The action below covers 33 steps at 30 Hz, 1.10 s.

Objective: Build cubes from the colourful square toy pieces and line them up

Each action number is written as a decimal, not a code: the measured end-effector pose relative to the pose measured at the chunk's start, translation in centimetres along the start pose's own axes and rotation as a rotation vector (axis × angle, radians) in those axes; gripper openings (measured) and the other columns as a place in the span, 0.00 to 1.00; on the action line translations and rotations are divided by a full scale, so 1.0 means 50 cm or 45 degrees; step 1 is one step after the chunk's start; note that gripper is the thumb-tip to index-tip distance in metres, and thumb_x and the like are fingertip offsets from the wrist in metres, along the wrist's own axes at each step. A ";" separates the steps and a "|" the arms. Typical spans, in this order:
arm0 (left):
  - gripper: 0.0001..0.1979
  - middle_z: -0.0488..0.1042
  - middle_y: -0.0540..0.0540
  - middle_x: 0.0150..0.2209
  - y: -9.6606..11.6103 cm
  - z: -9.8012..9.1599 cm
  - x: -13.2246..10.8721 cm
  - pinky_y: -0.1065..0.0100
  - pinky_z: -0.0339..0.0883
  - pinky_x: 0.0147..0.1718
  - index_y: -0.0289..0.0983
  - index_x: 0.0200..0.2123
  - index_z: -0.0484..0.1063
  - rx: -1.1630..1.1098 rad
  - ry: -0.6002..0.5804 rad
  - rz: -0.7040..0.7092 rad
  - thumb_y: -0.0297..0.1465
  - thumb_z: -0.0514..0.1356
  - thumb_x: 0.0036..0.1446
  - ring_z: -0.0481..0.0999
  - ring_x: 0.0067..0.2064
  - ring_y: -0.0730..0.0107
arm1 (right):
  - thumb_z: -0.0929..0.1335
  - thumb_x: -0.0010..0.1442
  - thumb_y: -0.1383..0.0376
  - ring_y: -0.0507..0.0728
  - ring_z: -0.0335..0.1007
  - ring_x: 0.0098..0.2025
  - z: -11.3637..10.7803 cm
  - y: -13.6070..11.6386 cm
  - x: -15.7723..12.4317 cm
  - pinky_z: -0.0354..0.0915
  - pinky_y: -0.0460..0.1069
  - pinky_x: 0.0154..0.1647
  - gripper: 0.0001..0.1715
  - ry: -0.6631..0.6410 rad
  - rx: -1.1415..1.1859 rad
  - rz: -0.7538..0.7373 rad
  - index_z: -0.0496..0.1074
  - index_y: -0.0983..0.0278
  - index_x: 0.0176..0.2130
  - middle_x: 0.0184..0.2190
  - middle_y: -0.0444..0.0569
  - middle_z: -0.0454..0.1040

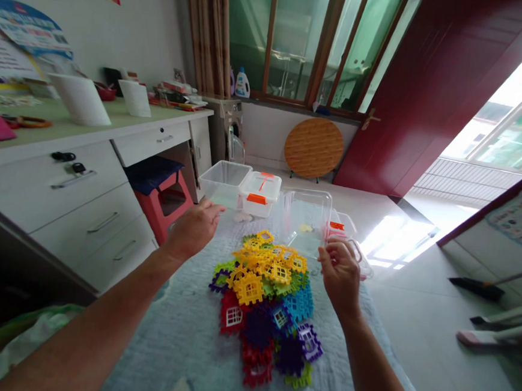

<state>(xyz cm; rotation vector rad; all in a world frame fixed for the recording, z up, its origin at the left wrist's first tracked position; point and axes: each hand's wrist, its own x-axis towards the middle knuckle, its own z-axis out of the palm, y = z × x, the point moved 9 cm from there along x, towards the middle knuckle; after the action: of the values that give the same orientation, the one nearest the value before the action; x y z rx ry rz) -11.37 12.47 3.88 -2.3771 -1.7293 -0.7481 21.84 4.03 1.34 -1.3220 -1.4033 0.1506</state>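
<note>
A heap of toothed plastic building tiles lies between my hands, with yellow tiles point(250, 288) on top, blue tiles point(300, 304) at the right, and red tiles point(232, 315) and dark purple tiles point(259, 328) nearer me. Some tiles have window cut-outs. My left hand point(195, 226) is beyond the heap on the left, fingers stretched out, holding nothing visible, close to a clear open box point(226, 178). To the right of the heap, my right hand point(341, 268) has its fingers curled, thumb and forefinger pinching the near corner of a clear plastic box point(310, 202).
A lidded box with orange latches point(260, 192) stands between the clear boxes. Another clear container point(342, 226) sits behind my right hand. Everything rests on a blue cloth point(172, 339). A red stool point(164, 197) and a white desk point(76, 187) stand left.
</note>
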 end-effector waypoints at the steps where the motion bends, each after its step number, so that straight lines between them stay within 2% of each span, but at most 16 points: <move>1: 0.16 0.72 0.41 0.42 -0.013 -0.010 0.002 0.64 0.68 0.41 0.37 0.47 0.74 -0.113 0.066 -0.037 0.30 0.50 0.61 0.74 0.42 0.61 | 0.67 0.60 0.59 0.50 0.66 0.27 0.002 0.011 0.003 0.65 0.45 0.23 0.11 0.000 0.053 0.061 0.67 0.63 0.29 0.38 0.48 0.70; 4: 0.16 0.73 0.44 0.37 -0.054 -0.011 0.004 0.63 0.70 0.39 0.36 0.46 0.74 -0.603 0.171 -0.228 0.33 0.54 0.58 0.74 0.38 0.63 | 0.69 0.57 0.55 0.48 0.66 0.23 0.019 0.038 0.008 0.62 0.44 0.17 0.15 -0.036 0.213 0.253 0.65 0.63 0.29 0.33 0.46 0.71; 7: 0.17 0.69 0.50 0.31 -0.072 0.034 -0.008 0.66 0.71 0.31 0.36 0.46 0.72 -1.227 0.156 -0.555 0.34 0.59 0.52 0.72 0.31 0.69 | 0.70 0.54 0.53 0.48 0.66 0.20 0.044 0.049 0.005 0.62 0.43 0.16 0.17 -0.092 0.363 0.419 0.64 0.62 0.30 0.28 0.44 0.71; 10: 0.16 0.67 0.52 0.29 -0.040 0.081 -0.026 0.70 0.71 0.29 0.35 0.42 0.72 -1.695 0.104 -0.833 0.29 0.62 0.47 0.71 0.29 0.74 | 0.71 0.51 0.51 0.48 0.66 0.18 0.070 0.047 -0.001 0.63 0.43 0.15 0.20 -0.158 0.484 0.532 0.63 0.62 0.30 0.26 0.43 0.71; 13: 0.14 0.67 0.53 0.25 0.011 0.107 -0.035 0.74 0.68 0.29 0.34 0.40 0.71 -1.992 0.049 -0.981 0.26 0.62 0.46 0.69 0.27 0.78 | 0.72 0.49 0.50 0.48 0.66 0.17 0.092 0.039 -0.006 0.63 0.43 0.15 0.22 -0.218 0.561 0.602 0.64 0.63 0.30 0.27 0.43 0.72; 17: 0.16 0.68 0.54 0.23 0.049 0.116 -0.027 0.75 0.65 0.29 0.34 0.40 0.72 -2.138 0.133 -0.969 0.25 0.63 0.44 0.68 0.26 0.79 | 0.73 0.48 0.50 0.48 0.67 0.18 0.110 0.028 -0.011 0.63 0.43 0.15 0.22 -0.272 0.620 0.650 0.64 0.63 0.30 0.27 0.43 0.73; 21: 0.16 0.69 0.54 0.24 0.057 0.128 -0.016 0.77 0.60 0.26 0.34 0.37 0.74 -2.094 0.290 -0.908 0.26 0.65 0.40 0.64 0.24 0.81 | 0.72 0.50 0.51 0.47 0.66 0.18 0.134 0.012 -0.026 0.63 0.43 0.17 0.20 -0.394 0.727 0.659 0.63 0.62 0.30 0.22 0.40 0.70; 23: 0.15 0.71 0.52 0.28 0.061 0.134 -0.015 0.77 0.59 0.26 0.34 0.36 0.74 -2.068 0.339 -0.912 0.27 0.66 0.40 0.64 0.25 0.82 | 0.72 0.51 0.52 0.47 0.65 0.18 0.145 0.003 -0.034 0.64 0.43 0.18 0.20 -0.454 0.752 0.642 0.63 0.62 0.30 0.23 0.40 0.70; 26: 0.14 0.74 0.51 0.32 0.078 0.140 -0.015 0.76 0.62 0.29 0.35 0.35 0.74 -2.093 0.326 -0.906 0.28 0.66 0.40 0.69 0.29 0.79 | 0.71 0.52 0.51 0.46 0.65 0.19 0.155 -0.009 -0.043 0.66 0.43 0.18 0.20 -0.503 0.755 0.603 0.63 0.62 0.29 0.31 0.43 0.71; 29: 0.14 0.75 0.50 0.32 0.100 0.142 -0.013 0.72 0.65 0.30 0.36 0.35 0.72 -2.166 0.262 -0.878 0.30 0.65 0.41 0.72 0.30 0.74 | 0.68 0.54 0.50 0.45 0.65 0.20 0.162 -0.020 -0.049 0.69 0.44 0.19 0.19 -0.548 0.742 0.576 0.64 0.63 0.28 0.39 0.45 0.69; 33: 0.15 0.76 0.49 0.31 0.104 0.145 -0.015 0.71 0.67 0.31 0.36 0.36 0.71 -2.202 0.266 -0.888 0.29 0.65 0.41 0.74 0.31 0.71 | 0.65 0.57 0.48 0.48 0.67 0.24 0.163 -0.029 -0.052 0.70 0.46 0.20 0.22 -0.564 0.774 0.560 0.66 0.64 0.28 0.39 0.47 0.66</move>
<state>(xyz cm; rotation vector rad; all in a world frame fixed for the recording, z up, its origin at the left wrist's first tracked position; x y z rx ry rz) -4.44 12.68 -1.77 -1.6486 -2.0382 -3.4846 14.10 6.15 -2.03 -1.0856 -1.2473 1.1314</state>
